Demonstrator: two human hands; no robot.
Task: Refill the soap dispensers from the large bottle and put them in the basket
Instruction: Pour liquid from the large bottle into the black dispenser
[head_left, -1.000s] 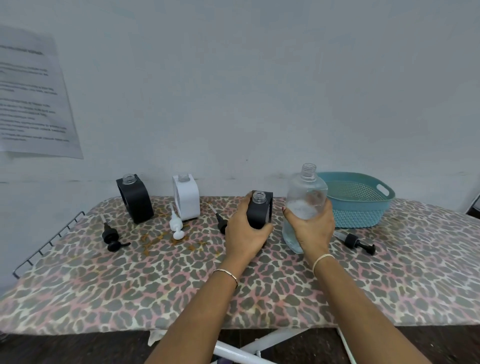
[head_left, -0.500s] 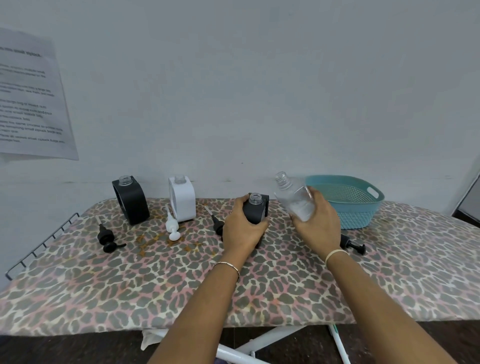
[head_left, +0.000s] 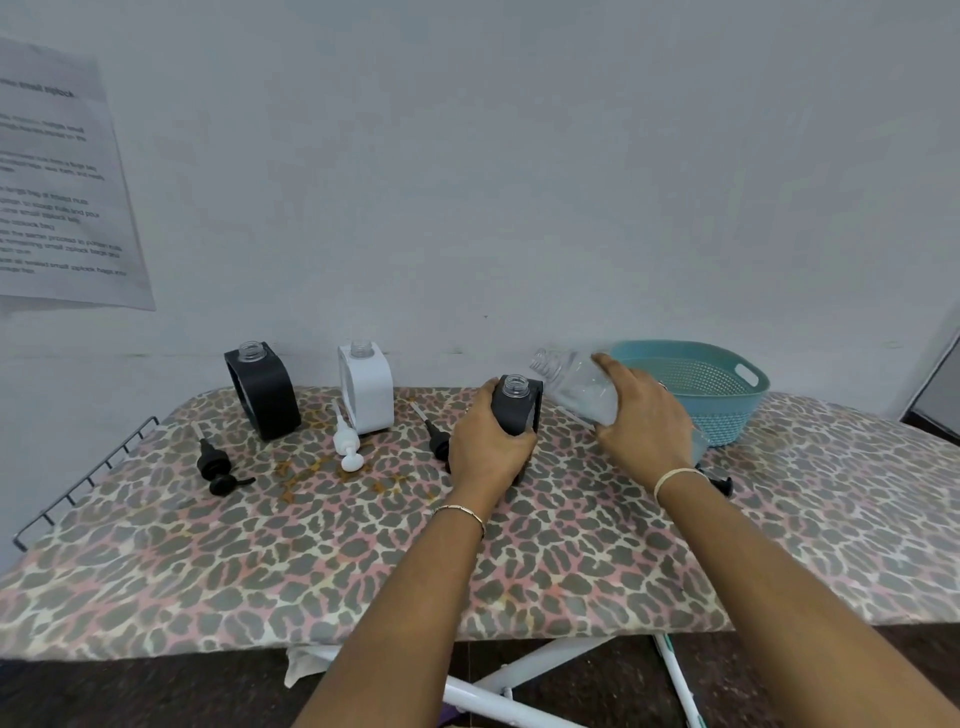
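Observation:
My left hand grips a black soap dispenser that stands upright and uncapped on the board. My right hand holds the large clear bottle, tilted far to the left so its open neck hangs just right of and above the dispenser's mouth. A second black dispenser and a white dispenser stand uncapped at the back left. The teal basket sits behind my right hand.
Loose pump heads lie on the leopard-print ironing board: a black pump at the left, a white pump, a black pump by my left hand, and another black pump under my right wrist. A metal rack edges the left end.
The large bottle went from upright to steeply tilted, its neck swinging left and down towards the dispenser's mouth. My left hand kept its grip on the black dispenser.

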